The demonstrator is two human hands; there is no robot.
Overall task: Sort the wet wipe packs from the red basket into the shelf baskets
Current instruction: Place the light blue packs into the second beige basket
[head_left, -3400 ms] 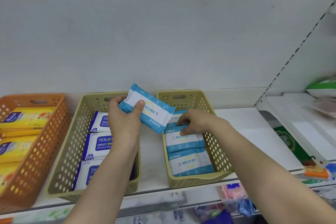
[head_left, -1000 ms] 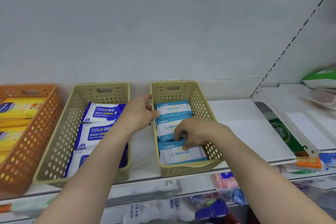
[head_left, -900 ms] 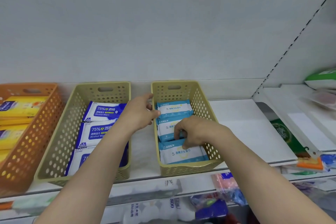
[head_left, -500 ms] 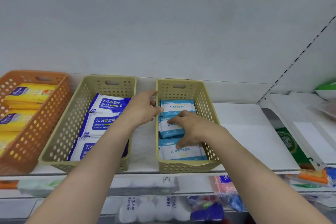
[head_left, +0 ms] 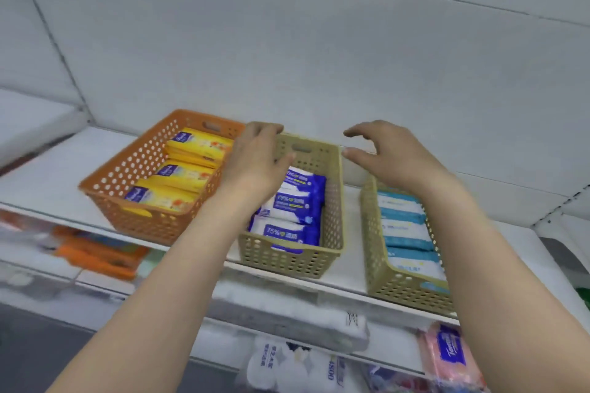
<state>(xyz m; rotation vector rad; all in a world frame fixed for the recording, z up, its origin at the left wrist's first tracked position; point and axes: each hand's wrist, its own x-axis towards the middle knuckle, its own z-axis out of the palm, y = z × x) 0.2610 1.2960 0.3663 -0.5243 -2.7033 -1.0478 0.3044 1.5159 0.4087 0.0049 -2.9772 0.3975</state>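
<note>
Three baskets stand in a row on the white shelf. The orange basket [head_left: 143, 220] on the left holds yellow wipe packs [head_left: 185, 175]. In the middle beige basket [head_left: 287, 260] lie dark blue 75% alcohol wipe packs [head_left: 293, 210]. The right beige basket [head_left: 402, 290] holds light blue packs [head_left: 402, 226] in a row. My left hand [head_left: 255, 159] hovers over the middle basket's back left corner with relaxed fingers, holding nothing. My right hand [head_left: 389, 156] hangs above the back of the right basket, fingers loosely curled and empty. The red basket is out of view.
The white back wall rises right behind the baskets. Bare shelf board [head_left: 48, 182] lies left of the orange basket. Below the shelf edge sit white tissue packs [head_left: 287, 364], a pink pack [head_left: 447, 354] and blurred orange packs [head_left: 95, 258].
My right hand has lifted off the light blue packs and out of the right basket. My left hand has moved left over the middle basket. The view has swung left.
</note>
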